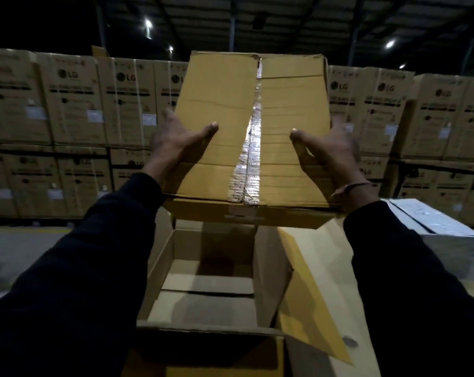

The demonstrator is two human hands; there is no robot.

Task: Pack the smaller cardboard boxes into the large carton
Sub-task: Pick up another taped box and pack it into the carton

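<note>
A smaller cardboard box with a shiny tape seam down its top is held up in the air, above the open large carton. My left hand grips its left side, thumb lying across the top. My right hand grips the right side the same way. The fingers of both hands are hidden behind the box's sides. The carton's flaps stand open, and its inside floor shows under the held box.
Stacks of printed cartons form a wall across the back. A white wrapped box sits at the right beside the carton. Grey floor lies to the left.
</note>
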